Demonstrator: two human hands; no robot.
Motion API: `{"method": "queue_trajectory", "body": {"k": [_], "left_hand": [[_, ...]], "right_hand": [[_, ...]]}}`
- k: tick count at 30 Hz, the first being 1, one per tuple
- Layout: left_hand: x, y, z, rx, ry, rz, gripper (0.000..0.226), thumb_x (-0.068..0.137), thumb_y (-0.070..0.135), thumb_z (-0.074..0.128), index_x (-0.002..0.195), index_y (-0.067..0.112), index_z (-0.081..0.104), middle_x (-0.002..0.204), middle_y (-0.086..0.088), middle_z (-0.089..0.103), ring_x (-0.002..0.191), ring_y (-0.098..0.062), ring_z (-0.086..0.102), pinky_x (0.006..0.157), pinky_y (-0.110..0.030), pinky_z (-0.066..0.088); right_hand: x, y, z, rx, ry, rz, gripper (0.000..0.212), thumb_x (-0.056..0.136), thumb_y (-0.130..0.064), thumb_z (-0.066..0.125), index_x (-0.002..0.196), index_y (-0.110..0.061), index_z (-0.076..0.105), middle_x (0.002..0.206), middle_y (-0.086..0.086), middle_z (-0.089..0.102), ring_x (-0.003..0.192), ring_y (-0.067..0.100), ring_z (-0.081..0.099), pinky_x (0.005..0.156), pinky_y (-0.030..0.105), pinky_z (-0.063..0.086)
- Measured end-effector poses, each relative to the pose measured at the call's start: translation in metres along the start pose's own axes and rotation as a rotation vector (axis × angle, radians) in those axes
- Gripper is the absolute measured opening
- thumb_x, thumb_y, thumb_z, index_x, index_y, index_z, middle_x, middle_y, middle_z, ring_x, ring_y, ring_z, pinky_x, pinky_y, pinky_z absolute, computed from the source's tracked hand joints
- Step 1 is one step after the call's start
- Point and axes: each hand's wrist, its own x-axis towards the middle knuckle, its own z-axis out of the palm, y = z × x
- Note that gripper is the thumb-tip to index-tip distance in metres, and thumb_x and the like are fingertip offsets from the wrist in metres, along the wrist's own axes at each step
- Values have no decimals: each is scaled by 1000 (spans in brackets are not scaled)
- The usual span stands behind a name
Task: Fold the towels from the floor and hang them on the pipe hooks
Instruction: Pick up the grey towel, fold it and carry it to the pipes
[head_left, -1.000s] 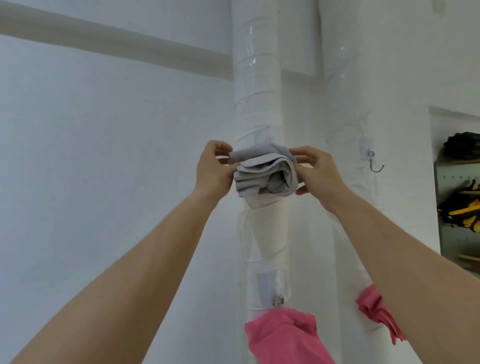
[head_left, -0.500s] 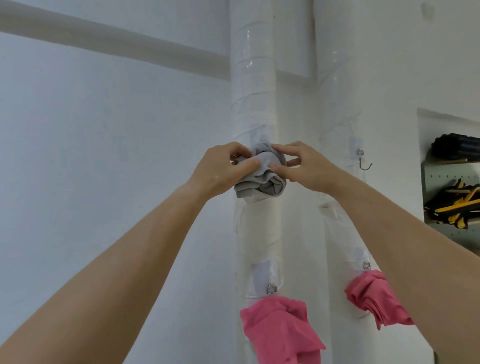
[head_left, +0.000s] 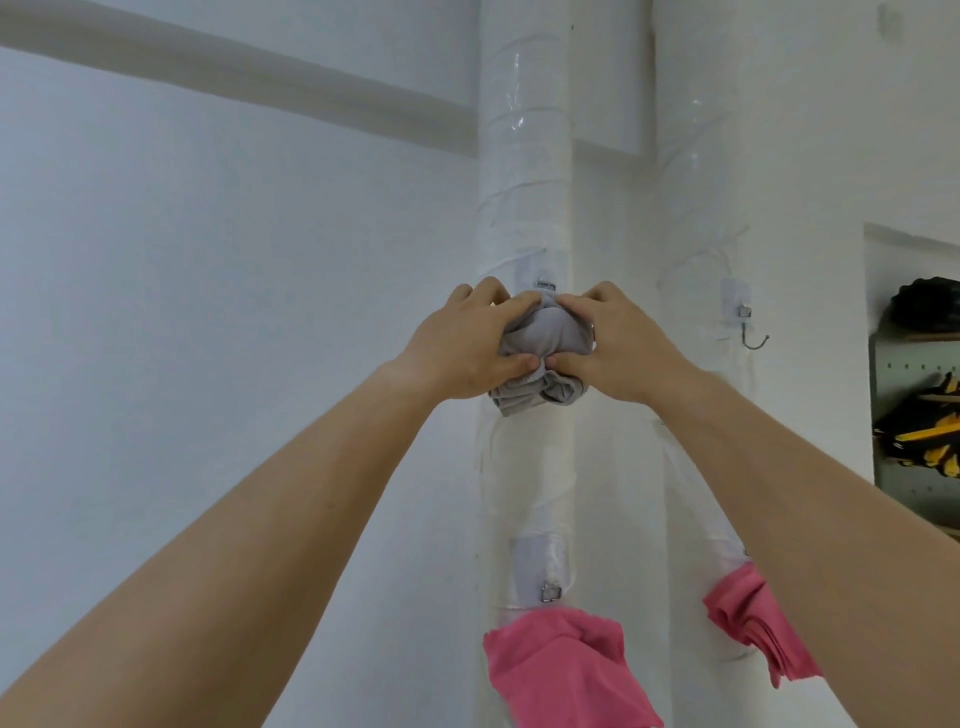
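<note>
A folded grey towel (head_left: 540, 358) is pressed against the left white pipe (head_left: 524, 166), just under an upper hook mount (head_left: 544, 285). My left hand (head_left: 467, 348) grips its left side and my right hand (head_left: 618, 348) grips its right side, thumbs meeting at the front. The hook itself is hidden behind the towel and fingers. Lower on the same pipe a pink towel (head_left: 561, 670) hangs under a hook (head_left: 550, 591). Another pink towel (head_left: 753, 629) hangs on the right pipe (head_left: 696, 156), partly behind my right forearm.
A bare metal hook (head_left: 750, 332) sticks out from the right pipe at hand height. At the far right an alcove holds a pegboard shelf with yellow and black tools (head_left: 930, 441) and a black object (head_left: 924, 306). A white wall fills the left.
Both hands have pushed the grey towel in against the left pipe and closed around it, bunching it up under the upper hook mount. The view has shifted slightly.
</note>
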Motion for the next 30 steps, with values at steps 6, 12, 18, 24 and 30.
{"method": "queue_trajectory", "body": {"k": [6, 12, 18, 24, 30], "left_hand": [[6, 4, -8, -134, -52, -60, 59, 78, 54, 62, 135, 46, 49, 107, 4, 44, 103, -18, 33, 86, -34, 40], [3, 6, -9, -46, 8, -34, 64, 80, 52, 70, 139, 36, 52, 119, 2, 46, 114, -22, 34, 97, -36, 40], [0, 5, -6, -154, 15, 20, 62, 87, 37, 71, 144, 32, 48, 129, 4, 46, 111, -16, 51, 93, -30, 44], [9, 1, 2, -290, -33, -34, 57, 88, 24, 70, 140, 33, 50, 123, 8, 42, 118, -15, 48, 104, -32, 42], [10, -4, 9, -350, 4, -54, 52, 87, 17, 71, 135, 29, 56, 120, 8, 42, 119, -15, 47, 106, -30, 39]], "right_hand": [[13, -3, -12, -26, -80, 10, 59, 74, -46, 80, 128, -28, 64, 103, 2, 46, 88, 20, 53, 76, 32, 45], [4, 0, -3, 51, 7, -22, 70, 72, -36, 82, 135, -26, 52, 117, 1, 53, 103, 19, 56, 88, 32, 45], [7, 2, 5, 92, 32, -30, 62, 71, -34, 82, 129, -26, 60, 111, 0, 54, 102, 21, 57, 92, 34, 46], [13, 1, 10, 174, 52, 48, 43, 74, -30, 81, 113, -20, 65, 103, 1, 55, 92, 17, 57, 76, 24, 41], [-6, -3, 25, 249, 191, 101, 46, 76, -32, 77, 120, -28, 65, 107, -4, 59, 96, 13, 59, 80, 24, 43]]}}
